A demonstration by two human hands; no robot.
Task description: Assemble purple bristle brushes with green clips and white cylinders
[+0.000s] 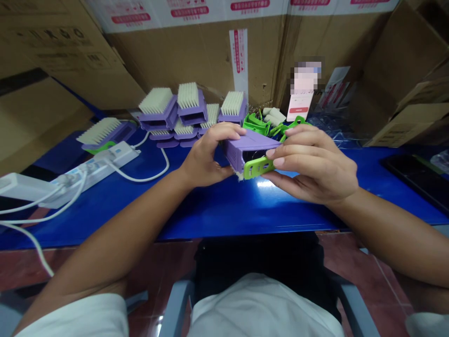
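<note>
Pinching the green strip (258, 167) just by the purple block (250, 139), the right hand (315, 164) may skew it if the left hand (211, 152), clasping the block's left end, slackens.

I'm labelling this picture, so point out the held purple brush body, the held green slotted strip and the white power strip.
Purple brush body (255, 142): head view, on its upper face.
Green slotted strip (254, 169): head view, on its slotted face.
White power strip (96, 172): head view, on its long body.
</note>
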